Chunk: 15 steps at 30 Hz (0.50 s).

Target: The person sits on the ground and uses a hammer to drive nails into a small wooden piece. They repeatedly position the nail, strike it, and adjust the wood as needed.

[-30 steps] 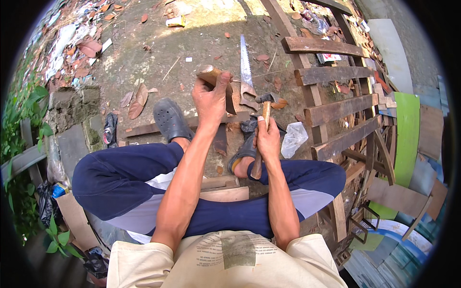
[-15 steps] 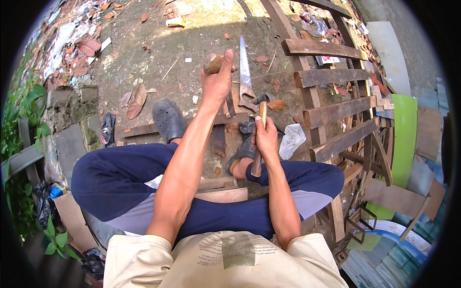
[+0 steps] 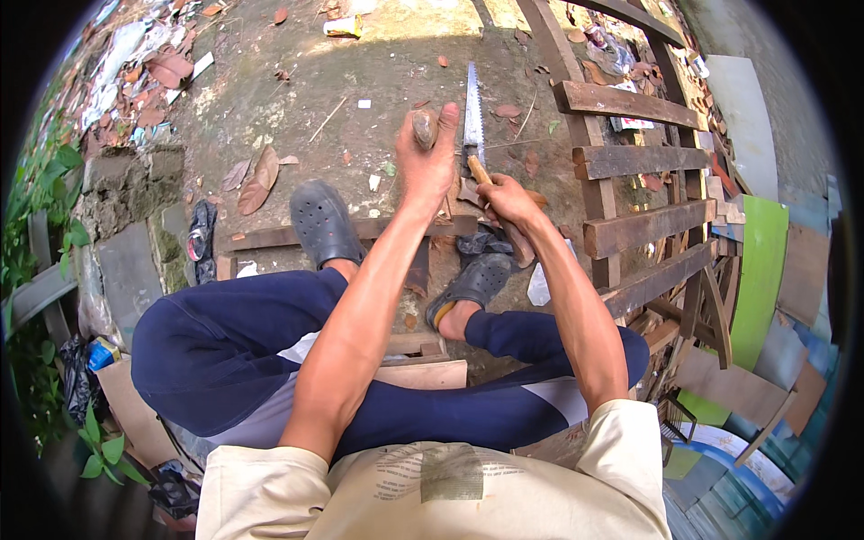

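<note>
My left hand (image 3: 425,164) is closed around a piece of wood (image 3: 424,129), its rounded brown end showing above the fist and its thumb pointing up. The rest of that wood is mostly hidden behind the hand and forearm. To the right, my right hand (image 3: 509,198) grips a hammer by its wooden handle (image 3: 518,243). The hammer's far end reaches toward the left fist, and its head is hard to make out there. Just beyond both hands, a handsaw (image 3: 472,99) lies on the ground with its toothed blade pointing away.
A slatted wooden frame (image 3: 641,162) leans at the right, beside a green panel (image 3: 759,270). Between my feet and legs lie a wooden strip (image 3: 270,238) and a board (image 3: 423,374). Broken blocks (image 3: 126,193) and leaf litter are at left. A clear plastic bag (image 3: 540,286) lies by my right shoe (image 3: 477,283).
My right hand has swung the hammer up and away from me, tilting it toward the left fist. My left hand has shifted slightly right, still holding the wood.
</note>
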Available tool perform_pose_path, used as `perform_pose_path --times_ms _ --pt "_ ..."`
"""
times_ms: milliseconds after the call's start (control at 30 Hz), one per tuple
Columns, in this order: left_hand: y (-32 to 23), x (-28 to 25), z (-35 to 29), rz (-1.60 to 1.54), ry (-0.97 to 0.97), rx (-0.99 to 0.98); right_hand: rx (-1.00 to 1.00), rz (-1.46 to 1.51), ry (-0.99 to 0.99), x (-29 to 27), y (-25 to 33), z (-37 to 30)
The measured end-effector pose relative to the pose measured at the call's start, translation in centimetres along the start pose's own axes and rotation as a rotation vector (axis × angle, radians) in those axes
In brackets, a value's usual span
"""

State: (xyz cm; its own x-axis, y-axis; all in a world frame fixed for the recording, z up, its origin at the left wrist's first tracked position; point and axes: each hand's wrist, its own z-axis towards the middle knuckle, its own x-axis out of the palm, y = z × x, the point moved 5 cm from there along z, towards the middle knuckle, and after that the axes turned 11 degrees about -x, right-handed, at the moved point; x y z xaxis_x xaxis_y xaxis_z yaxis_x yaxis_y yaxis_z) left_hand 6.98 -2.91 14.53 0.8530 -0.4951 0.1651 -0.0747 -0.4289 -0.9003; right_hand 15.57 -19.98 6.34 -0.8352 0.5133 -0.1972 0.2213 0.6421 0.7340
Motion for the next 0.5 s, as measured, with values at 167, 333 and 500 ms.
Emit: perform_pose_path --times_ms 167,333,500 --pt "-0.4 0.4 -0.5 0.093 0.024 0.022 -0.01 -0.104 -0.009 -1.0 0.2 1.2" --pt "-0.9 1.4 -1.0 0.21 0.13 -0.029 -0.13 -0.195 -0.131 -1.8 0.2 1.3" --pt "-1.4 1.9 -1.5 0.214 0.142 -0.022 0.209 -0.487 0.465 0.3 -2.1 0.5"
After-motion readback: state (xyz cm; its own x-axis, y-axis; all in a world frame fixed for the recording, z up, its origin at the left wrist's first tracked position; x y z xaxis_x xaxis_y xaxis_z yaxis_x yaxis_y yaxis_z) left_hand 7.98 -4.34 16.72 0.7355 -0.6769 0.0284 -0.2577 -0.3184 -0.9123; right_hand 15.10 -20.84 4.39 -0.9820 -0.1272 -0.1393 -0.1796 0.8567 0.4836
